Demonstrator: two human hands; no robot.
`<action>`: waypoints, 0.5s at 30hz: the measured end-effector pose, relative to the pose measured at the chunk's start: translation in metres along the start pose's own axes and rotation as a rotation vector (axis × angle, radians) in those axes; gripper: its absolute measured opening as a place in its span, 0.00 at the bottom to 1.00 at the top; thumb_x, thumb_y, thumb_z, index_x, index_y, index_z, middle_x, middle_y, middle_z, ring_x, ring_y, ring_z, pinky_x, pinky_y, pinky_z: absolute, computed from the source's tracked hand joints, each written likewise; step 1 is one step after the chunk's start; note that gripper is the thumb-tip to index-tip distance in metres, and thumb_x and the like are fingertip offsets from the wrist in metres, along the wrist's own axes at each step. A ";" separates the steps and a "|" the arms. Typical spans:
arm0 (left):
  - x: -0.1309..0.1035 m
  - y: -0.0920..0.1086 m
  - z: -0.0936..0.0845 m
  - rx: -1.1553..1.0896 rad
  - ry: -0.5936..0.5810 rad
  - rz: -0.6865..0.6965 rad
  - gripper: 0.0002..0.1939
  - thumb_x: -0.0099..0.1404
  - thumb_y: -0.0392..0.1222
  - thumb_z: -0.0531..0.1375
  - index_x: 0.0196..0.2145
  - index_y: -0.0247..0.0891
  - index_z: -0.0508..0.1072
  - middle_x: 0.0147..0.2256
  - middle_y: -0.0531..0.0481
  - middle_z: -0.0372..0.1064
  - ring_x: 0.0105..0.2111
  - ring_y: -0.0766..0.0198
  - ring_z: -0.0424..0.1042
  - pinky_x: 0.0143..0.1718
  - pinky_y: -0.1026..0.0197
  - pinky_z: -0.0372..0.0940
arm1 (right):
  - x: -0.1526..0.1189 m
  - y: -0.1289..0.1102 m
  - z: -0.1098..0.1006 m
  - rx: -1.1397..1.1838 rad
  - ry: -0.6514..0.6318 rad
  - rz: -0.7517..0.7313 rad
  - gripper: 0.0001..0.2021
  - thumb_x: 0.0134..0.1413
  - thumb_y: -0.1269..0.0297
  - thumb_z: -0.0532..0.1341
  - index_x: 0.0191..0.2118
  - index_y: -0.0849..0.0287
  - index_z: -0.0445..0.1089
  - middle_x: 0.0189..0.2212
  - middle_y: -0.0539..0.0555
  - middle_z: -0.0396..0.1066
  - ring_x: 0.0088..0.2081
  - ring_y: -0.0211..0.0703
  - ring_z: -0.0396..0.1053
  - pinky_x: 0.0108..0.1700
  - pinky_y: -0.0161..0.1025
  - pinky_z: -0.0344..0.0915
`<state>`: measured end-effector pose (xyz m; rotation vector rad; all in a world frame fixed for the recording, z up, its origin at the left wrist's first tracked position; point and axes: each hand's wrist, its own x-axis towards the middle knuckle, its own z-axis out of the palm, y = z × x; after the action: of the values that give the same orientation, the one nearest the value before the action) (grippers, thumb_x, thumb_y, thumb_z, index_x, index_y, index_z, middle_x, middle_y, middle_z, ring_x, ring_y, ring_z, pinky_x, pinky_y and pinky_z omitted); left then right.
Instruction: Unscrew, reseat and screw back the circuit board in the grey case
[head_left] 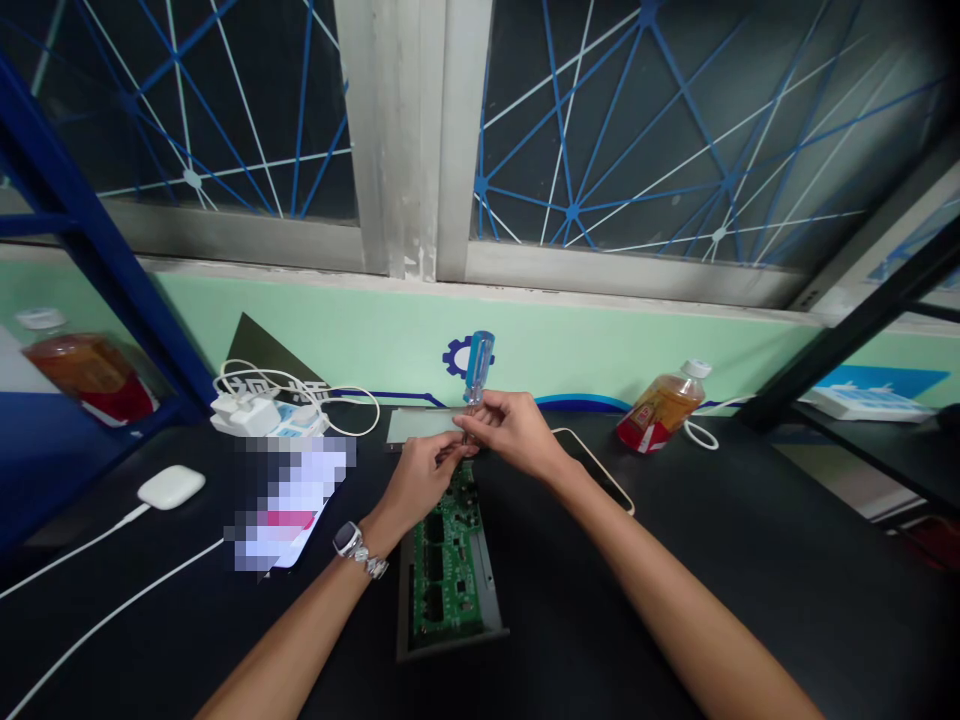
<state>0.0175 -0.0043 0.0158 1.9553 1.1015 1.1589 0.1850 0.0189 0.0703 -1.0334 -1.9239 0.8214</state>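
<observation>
A screwdriver (478, 368) with a clear blue handle stands nearly upright, its handle above my fingers. The fingers of my right hand (511, 428) are closed around its lower part. My left hand (421, 480) is pinched close to the screwdriver's shaft; what its fingertips hold, if anything, is hidden. Below both hands lies a green circuit board (454, 570) in an open metal casing (491, 600). The far end of the board and the screwdriver's tip are covered by my fingers. Behind my hands is a flat grey panel (412, 425).
To the left are a phone (300, 510) with a lit screen, a white charging case (172, 487) on a cable and a power strip (296, 420). A second phone (596, 470) and a drink bottle (664, 408) are right of my hands. Another bottle (90, 370) stands far left.
</observation>
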 end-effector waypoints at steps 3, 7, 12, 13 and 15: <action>0.000 0.002 -0.001 -0.071 -0.015 0.021 0.14 0.71 0.42 0.55 0.43 0.36 0.79 0.38 0.46 0.80 0.37 0.57 0.77 0.42 0.60 0.68 | 0.001 -0.007 -0.008 0.072 -0.076 -0.009 0.15 0.58 0.56 0.63 0.46 0.59 0.72 0.35 0.54 0.76 0.33 0.40 0.74 0.28 0.33 0.69; 0.000 0.004 -0.001 -0.126 -0.026 -0.001 0.13 0.70 0.41 0.55 0.43 0.36 0.79 0.40 0.46 0.80 0.40 0.56 0.78 0.44 0.59 0.69 | 0.004 -0.012 -0.017 0.170 -0.154 -0.008 0.15 0.61 0.55 0.59 0.49 0.56 0.72 0.46 0.54 0.74 0.40 0.41 0.71 0.32 0.34 0.71; 0.000 0.002 0.000 -0.158 -0.030 -0.019 0.13 0.70 0.40 0.55 0.45 0.36 0.78 0.41 0.45 0.80 0.42 0.55 0.79 0.45 0.56 0.70 | 0.007 -0.004 -0.017 0.139 -0.084 -0.006 0.14 0.56 0.52 0.62 0.41 0.57 0.74 0.36 0.53 0.73 0.34 0.41 0.70 0.29 0.35 0.70; 0.000 0.002 0.000 -0.159 -0.032 -0.017 0.13 0.70 0.40 0.55 0.45 0.36 0.77 0.41 0.45 0.80 0.42 0.55 0.79 0.45 0.56 0.70 | 0.007 -0.004 -0.016 0.112 -0.053 -0.013 0.13 0.56 0.52 0.63 0.38 0.57 0.74 0.35 0.53 0.73 0.34 0.42 0.69 0.29 0.35 0.69; 0.000 0.001 0.000 -0.144 -0.030 -0.010 0.13 0.70 0.40 0.55 0.45 0.36 0.77 0.40 0.45 0.80 0.41 0.55 0.79 0.45 0.57 0.70 | 0.006 -0.005 -0.013 0.022 0.033 -0.050 0.12 0.55 0.53 0.64 0.33 0.58 0.73 0.33 0.53 0.71 0.33 0.41 0.69 0.28 0.34 0.66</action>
<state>0.0178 -0.0052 0.0170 1.8490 0.9831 1.1663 0.1922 0.0241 0.0831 -0.9763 -1.9011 0.7916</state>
